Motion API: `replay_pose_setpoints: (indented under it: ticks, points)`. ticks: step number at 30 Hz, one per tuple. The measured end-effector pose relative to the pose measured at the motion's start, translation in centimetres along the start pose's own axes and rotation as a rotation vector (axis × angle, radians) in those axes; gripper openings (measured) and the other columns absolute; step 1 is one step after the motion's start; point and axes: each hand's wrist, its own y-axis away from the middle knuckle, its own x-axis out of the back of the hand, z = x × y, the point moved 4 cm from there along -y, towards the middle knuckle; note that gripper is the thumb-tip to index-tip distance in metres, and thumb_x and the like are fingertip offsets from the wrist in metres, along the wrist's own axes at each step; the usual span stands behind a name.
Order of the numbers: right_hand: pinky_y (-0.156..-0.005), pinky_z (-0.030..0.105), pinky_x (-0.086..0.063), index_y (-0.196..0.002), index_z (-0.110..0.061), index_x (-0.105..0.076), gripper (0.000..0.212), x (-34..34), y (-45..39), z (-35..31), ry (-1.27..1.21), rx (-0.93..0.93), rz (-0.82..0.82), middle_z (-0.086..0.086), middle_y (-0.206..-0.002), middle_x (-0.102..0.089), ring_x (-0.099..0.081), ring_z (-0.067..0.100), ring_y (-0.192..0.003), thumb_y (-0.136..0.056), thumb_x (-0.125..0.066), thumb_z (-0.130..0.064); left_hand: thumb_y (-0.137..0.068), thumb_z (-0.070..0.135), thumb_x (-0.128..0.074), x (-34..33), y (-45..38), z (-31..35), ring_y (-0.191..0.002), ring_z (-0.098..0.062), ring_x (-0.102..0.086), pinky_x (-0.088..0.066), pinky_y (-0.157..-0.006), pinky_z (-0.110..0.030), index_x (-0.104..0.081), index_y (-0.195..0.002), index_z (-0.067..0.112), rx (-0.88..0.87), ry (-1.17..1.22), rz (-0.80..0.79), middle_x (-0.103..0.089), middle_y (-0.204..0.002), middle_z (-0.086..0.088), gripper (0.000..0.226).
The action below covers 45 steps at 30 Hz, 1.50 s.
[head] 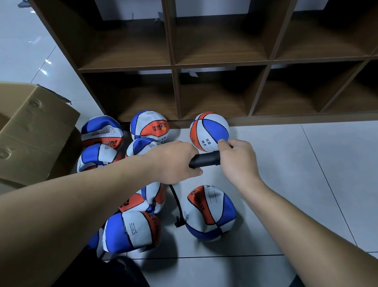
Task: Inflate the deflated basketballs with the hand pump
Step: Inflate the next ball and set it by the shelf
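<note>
A: Head view puts your left hand (176,161) wrapped round one end of the black pump (204,159), and your right hand (237,159) gripping the other end, thumb up against the round ball (209,131). So both hands are closed on the pump, held level above the floor (323,177).

B: How far along are you, judging by what lies there?

A: One ball by the foot of the shelf (221,55) looks fully round, so you may count that as done. The hose (177,204) hangs from the pump down to a sagging ball (209,212) in front of you; the needle end sits at its left side, though you cannot tell from here whether it is actually seated in the valve. That ball is still creased and slack, so I judge it the one in hand.

B: And what is left?

A: Most of the job. A pile (126,171) of flat balls lies to your left, partly under your arm, beside the box (22,135). At least six show there, all dented. After the one on the hose, each of those will need the same treatment.
</note>
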Motion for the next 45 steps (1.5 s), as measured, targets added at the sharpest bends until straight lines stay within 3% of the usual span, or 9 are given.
replay_pose_setpoints:
  ticks: [3, 5, 9, 14, 18, 21, 28, 39, 45]
  points:
    - [-0.056, 0.033, -0.025, -0.065, -0.007, -0.042, 0.042, 1.8, -1.2, 0.4, -0.016, -0.056, -0.002, -0.002, -0.057, -0.032, -0.029, 0.024, -0.061, -0.098, -0.062, -0.025, -0.098, 0.05, -0.067, 0.0, 0.0, -0.3, -0.063, -0.018, -0.056, -0.044, -0.059, -0.034, -0.057, -0.079, 0.023, 0.01, 0.053, -0.012, -0.059, -0.069, 0.001, 0.034]
    - [-0.057, 0.034, -0.022, -0.061, -0.018, -0.036, 0.041, 3.9, -2.4, 1.3, -0.078, -0.159, 0.06, -0.005, -0.056, -0.027, -0.025, 0.025, -0.064, -0.092, -0.063, -0.022, -0.097, 0.051, -0.068, 0.0, 0.2, -1.2, -0.062, -0.019, -0.057, -0.047, -0.061, -0.036, -0.058, -0.08, 0.022, 0.034, 0.049, -0.039, -0.06, -0.069, -0.001, 0.035]
    - [-0.052, 0.032, -0.016, -0.08, -0.015, -0.042, 0.021, 7.0, -3.5, 3.5, -0.192, -0.33, 0.117, 0.002, -0.067, -0.024, -0.019, 0.024, -0.062, -0.089, -0.061, -0.019, -0.097, 0.052, -0.07, -0.1, 0.4, -1.8, -0.064, -0.02, -0.057, -0.05, -0.064, -0.039, -0.059, -0.082, 0.022, 0.059, 0.056, -0.084, -0.059, -0.071, 0.0, 0.035]
    - [-0.063, 0.042, -0.023, -0.068, -0.018, -0.032, 0.034, 5.9, -2.6, 3.0, -0.186, -0.285, 0.198, 0.006, -0.071, -0.027, -0.024, 0.026, -0.07, -0.09, -0.058, -0.019, -0.1, 0.05, -0.064, -0.6, 0.3, -1.2, -0.067, -0.02, -0.059, -0.053, -0.068, -0.039, -0.056, -0.08, 0.025, 0.062, -0.048, -0.073, -0.06, -0.072, 0.0, 0.033]
    - [-0.063, 0.043, -0.02, -0.061, -0.019, -0.023, 0.043, 4.4, -1.7, 2.2, -0.203, -0.231, 0.221, -0.005, -0.055, -0.02, -0.021, 0.026, -0.066, -0.089, -0.055, -0.015, -0.099, 0.048, -0.063, -0.5, 0.4, -1.4, -0.067, -0.021, -0.061, -0.055, -0.067, -0.039, -0.059, -0.082, 0.024, 0.07, -0.043, -0.036, -0.062, -0.073, -0.002, 0.03]
    - [-0.058, 0.036, -0.019, -0.055, -0.022, -0.023, 0.049, 3.1, -1.0, 1.6, -0.211, -0.202, 0.212, -0.01, -0.043, -0.019, -0.02, 0.023, -0.06, -0.092, -0.055, -0.014, -0.098, 0.047, -0.064, -0.4, 0.4, -1.6, -0.067, -0.02, -0.062, -0.059, -0.068, -0.041, -0.057, -0.081, 0.027, 0.075, -0.049, -0.006, -0.063, -0.073, 0.0, 0.027]
    - [-0.05, 0.029, -0.025, -0.059, -0.018, -0.031, 0.048, 1.1, 1.0, 0.6, -0.234, -0.174, 0.196, -0.012, -0.037, -0.029, -0.029, 0.013, -0.047, -0.102, -0.054, -0.016, -0.097, 0.045, -0.062, -0.2, 0.2, -1.1, -0.066, -0.019, -0.062, -0.059, -0.067, -0.041, -0.056, -0.078, 0.027, 0.06, -0.077, 0.022, -0.062, -0.07, 0.002, 0.027]
    - [-0.06, 0.033, -0.044, -0.075, -0.009, -0.056, 0.038, -1.5, 2.3, 0.6, -0.223, -0.16, 0.143, 0.003, -0.071, -0.058, -0.051, 0.023, -0.065, -0.107, -0.053, -0.029, -0.098, 0.042, -0.061, -0.1, 0.3, 0.0, -0.067, -0.02, -0.064, -0.058, -0.067, -0.041, -0.057, -0.078, 0.028, 0.022, -0.106, 0.011, -0.063, -0.071, 0.003, 0.024]
    - [-0.06, 0.031, -0.044, -0.08, -0.006, -0.06, 0.036, -1.2, 1.6, 0.5, -0.198, -0.15, 0.103, 0.006, -0.074, -0.061, -0.052, 0.021, -0.065, -0.107, -0.054, -0.03, -0.099, 0.045, -0.062, 0.1, 0.2, 0.3, -0.069, -0.018, -0.06, -0.05, -0.064, -0.036, -0.052, -0.077, 0.029, 0.002, -0.101, 0.016, -0.06, -0.075, 0.003, 0.029]
